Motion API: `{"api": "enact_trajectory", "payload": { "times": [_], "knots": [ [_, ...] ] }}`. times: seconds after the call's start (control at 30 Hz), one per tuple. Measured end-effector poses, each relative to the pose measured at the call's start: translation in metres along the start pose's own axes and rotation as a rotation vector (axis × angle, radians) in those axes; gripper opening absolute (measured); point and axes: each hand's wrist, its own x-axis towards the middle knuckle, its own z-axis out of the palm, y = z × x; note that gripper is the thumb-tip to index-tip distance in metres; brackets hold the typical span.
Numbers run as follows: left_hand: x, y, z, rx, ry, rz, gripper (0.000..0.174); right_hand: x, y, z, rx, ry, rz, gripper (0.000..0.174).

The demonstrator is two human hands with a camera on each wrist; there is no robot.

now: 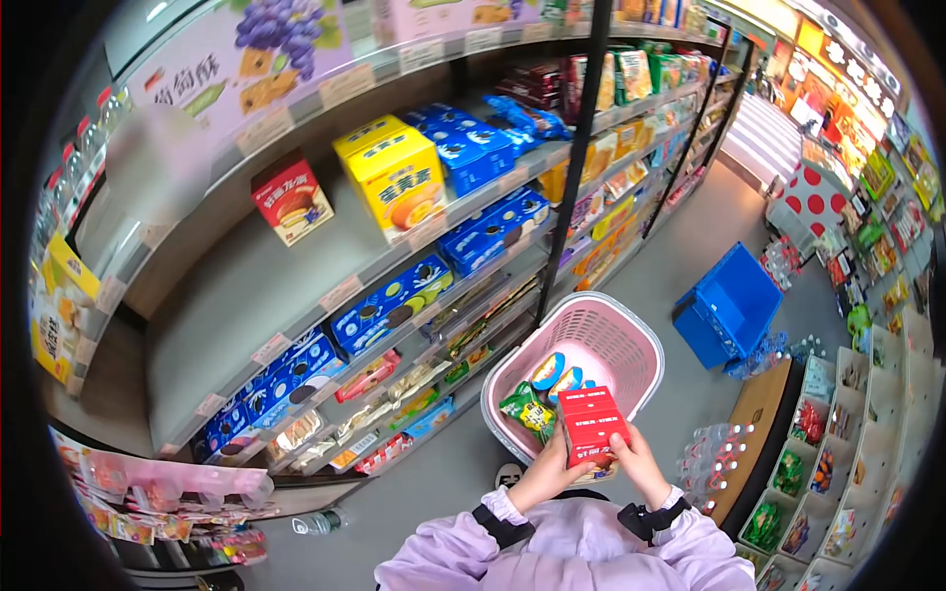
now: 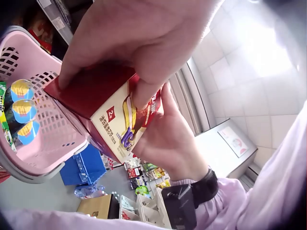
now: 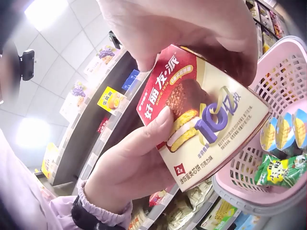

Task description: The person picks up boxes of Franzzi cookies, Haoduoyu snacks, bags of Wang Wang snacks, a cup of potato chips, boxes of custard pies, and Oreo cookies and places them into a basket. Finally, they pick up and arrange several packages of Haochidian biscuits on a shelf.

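Near pink basket [image 1: 642, 347], both hands [image 1: 549, 476] grip red box [image 1: 591, 419]; green packet [image 1: 525, 410], blue-rimmed cups [image 1: 548, 371] lie inside basket.

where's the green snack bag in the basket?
Head view: the green snack bag lies lower left in the pink basket, just below the cups, left of the held red box.

Shows red and cream on the chocolate-pie box [image 3: 225, 136], pink on the shopping basket [image 1: 642, 340], green and yellow on the snack bag [image 1: 532, 415] inside it, blue on the crate [image 1: 731, 303] near the basket.
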Motion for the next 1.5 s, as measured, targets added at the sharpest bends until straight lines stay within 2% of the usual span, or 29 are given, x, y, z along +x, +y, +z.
{"api": "enact_trajectory", "payload": {
  "times": [0.03,0.13,0.17,0.37,0.47,0.63,0.73,0.83,0.9,1.0,1.03,1.13,1.17,1.27,1.33,1.4,1.5],
  "knots": [
    [0.001,0.000,-0.004,-0.002,-0.024,0.005,0.056,0.002,0.000,0.000,0.033,-0.017,0.027,0.059],
    [0.005,-0.018,-0.004,-0.036,-0.067,0.017,0.077,0.004,-0.016,0.005,0.042,-0.082,0.017,0.065],
    [0.007,-0.018,-0.006,0.024,-0.084,0.038,0.079,0.005,-0.016,0.004,0.031,-0.052,0.061,0.070],
    [0.018,-0.024,0.003,0.047,-0.060,0.009,0.084,0.017,-0.018,-0.008,0.004,-0.033,0.055,0.070],
    [0.029,-0.023,0.011,0.095,0.012,-0.035,0.087,0.030,-0.018,-0.024,-0.108,-0.047,0.054,0.070],
    [0.061,-0.024,0.031,0.215,0.114,-0.060,0.090,0.067,-0.036,-0.051,-0.330,-0.112,-0.085,0.070],
    [0.083,-0.035,0.050,0.268,0.164,-0.098,0.090,0.095,-0.028,-0.079,-0.504,-0.165,-0.154,0.070],
    [0.108,-0.041,0.065,0.238,0.220,-0.229,0.089,0.134,-0.003,-0.104,-0.383,-0.260,-0.174,0.073],
    [0.123,-0.039,0.070,0.280,0.290,-0.295,0.089,0.156,0.002,-0.115,-0.432,-0.320,-0.173,0.074],
    [0.142,-0.054,0.078,0.017,0.337,-0.386,0.091,0.188,0.019,-0.122,-0.331,-0.402,-0.070,0.076],
    [0.148,-0.062,0.083,0.035,0.370,-0.407,0.090,0.197,0.025,-0.123,-0.269,-0.424,-0.017,0.077],
    [0.160,-0.093,0.094,-0.108,0.407,-0.335,0.086,0.218,0.019,-0.120,-0.398,-0.486,-0.032,0.080],
    [0.163,-0.104,0.099,-0.027,0.438,-0.299,0.082,0.227,0.029,-0.122,-0.452,-0.500,-0.056,0.083],
    [0.173,-0.123,0.107,-0.286,0.476,-0.280,0.082,0.253,0.066,-0.126,-0.480,-0.552,-0.151,0.083],
    [0.177,-0.148,0.116,-0.293,0.498,-0.275,0.082,0.267,0.085,-0.125,-0.514,-0.586,-0.177,0.084],
    [0.180,-0.153,0.116,-0.340,0.513,-0.301,0.083,0.275,0.082,-0.120,-0.609,-0.622,-0.188,0.086],
    [0.186,-0.149,0.113,-0.210,0.603,-0.382,0.083,0.288,0.084,-0.115,-0.762,-0.669,-0.166,0.087]
  ]
}}
